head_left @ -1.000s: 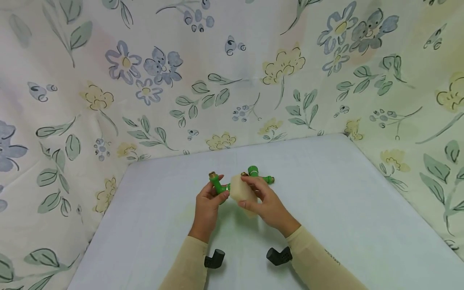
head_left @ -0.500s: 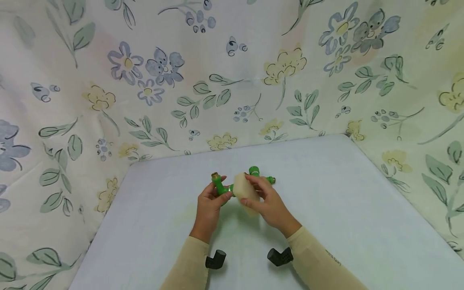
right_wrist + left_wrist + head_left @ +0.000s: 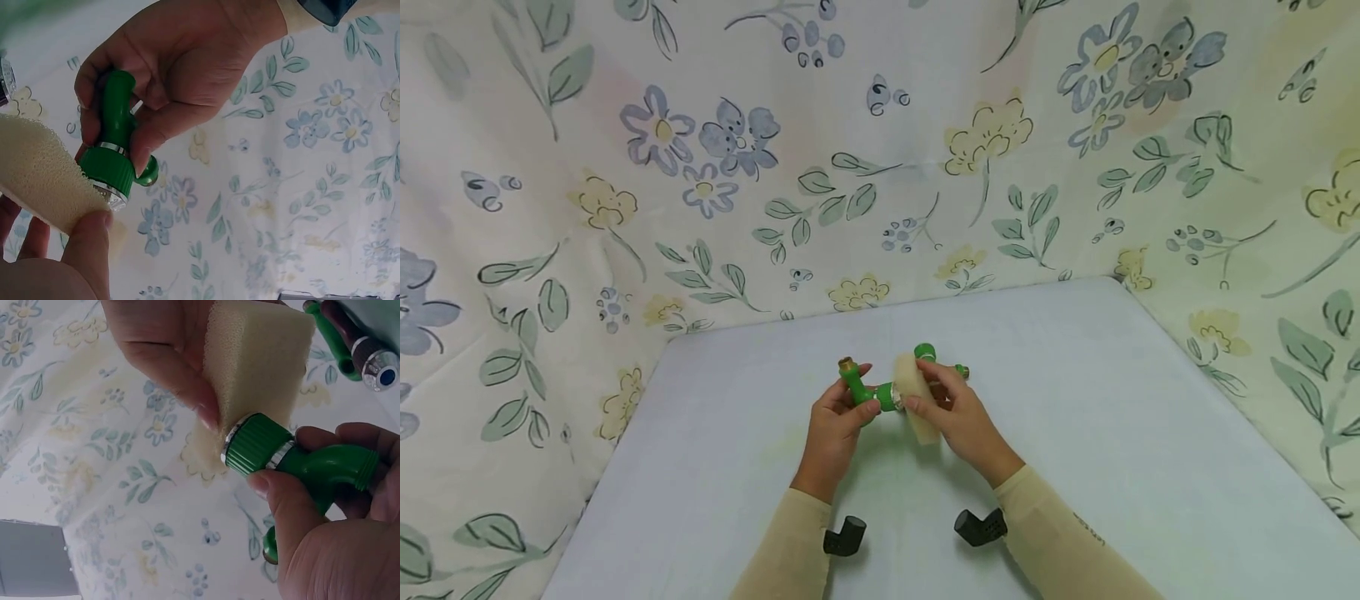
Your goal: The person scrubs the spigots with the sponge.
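My left hand (image 3: 829, 433) grips a green tap fitting (image 3: 886, 397) with a curved spout, a ribbed collar and silver bands, its fingers and thumb around the body. A pale cream sponge (image 3: 917, 417) is in my right hand (image 3: 962, 421), held between thumb and fingers. In the left wrist view the sponge (image 3: 262, 362) stands against the collar's end of the green fitting (image 3: 256, 445). The right wrist view shows the sponge's edge (image 3: 37, 172) at the fitting's silver-rimmed mouth, which it partly hides. Both hands are above the table.
Just beyond the right hand, another green fitting (image 3: 925, 352) lies on the white table (image 3: 737, 483), partly covered by that hand. Near it in the left wrist view is a dark red piece with a chrome, blue-centred end (image 3: 380, 370). A floral cloth (image 3: 880, 225) hangs behind the table.
The sponge has shifted right and turned more edge-on, so the ribbed collar of the green fitting now shows. My left hand stays nearly in place, still gripping the fitting.
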Available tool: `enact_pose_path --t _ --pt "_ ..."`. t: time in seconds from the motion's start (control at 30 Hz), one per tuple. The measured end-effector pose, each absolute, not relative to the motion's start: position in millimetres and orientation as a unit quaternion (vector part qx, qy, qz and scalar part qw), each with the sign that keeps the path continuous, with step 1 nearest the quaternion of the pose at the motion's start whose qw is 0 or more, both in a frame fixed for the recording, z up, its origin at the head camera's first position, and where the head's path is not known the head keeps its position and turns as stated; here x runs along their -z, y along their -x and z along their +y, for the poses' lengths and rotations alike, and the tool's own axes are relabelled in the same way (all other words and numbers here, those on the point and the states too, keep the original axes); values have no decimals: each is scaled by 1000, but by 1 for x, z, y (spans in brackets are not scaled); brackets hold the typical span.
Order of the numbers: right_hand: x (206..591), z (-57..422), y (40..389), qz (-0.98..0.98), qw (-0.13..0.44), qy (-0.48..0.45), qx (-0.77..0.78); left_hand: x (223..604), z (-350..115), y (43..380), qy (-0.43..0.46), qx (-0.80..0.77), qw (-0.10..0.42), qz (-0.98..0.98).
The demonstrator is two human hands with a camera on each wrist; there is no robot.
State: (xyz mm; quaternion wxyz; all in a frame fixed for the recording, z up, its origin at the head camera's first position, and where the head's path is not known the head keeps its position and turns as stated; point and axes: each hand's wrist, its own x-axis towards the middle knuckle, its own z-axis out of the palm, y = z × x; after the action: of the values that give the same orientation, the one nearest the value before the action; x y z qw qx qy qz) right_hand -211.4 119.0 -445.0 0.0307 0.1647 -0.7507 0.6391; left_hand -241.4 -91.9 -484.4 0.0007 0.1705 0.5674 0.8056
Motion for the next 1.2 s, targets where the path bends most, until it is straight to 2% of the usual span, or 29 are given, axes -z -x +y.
enact_pose_path --t 0.2,0.43,0.7,0.83,1.03,1.2 --pt "464 115 219 -752 45 -212 -623 487 -93 245 -140 -810 -27 569" --pt "465 115 215 -738 66 -234 -630 481 -96 246 -78 -792 -67 602" --pt "431 123 202 -725 89 -226 -644 466 -139 253 -25 -726 -129 675" --pt "434 127 209 -713 105 -217 -658 469 -175 248 37 -667 -127 734" --pt "452 133 222 -709 116 -187 -670 484 -220 235 142 -534 -84 830" --pt "455 137 224 -706 119 -175 -676 491 -234 228 162 -475 -60 863"
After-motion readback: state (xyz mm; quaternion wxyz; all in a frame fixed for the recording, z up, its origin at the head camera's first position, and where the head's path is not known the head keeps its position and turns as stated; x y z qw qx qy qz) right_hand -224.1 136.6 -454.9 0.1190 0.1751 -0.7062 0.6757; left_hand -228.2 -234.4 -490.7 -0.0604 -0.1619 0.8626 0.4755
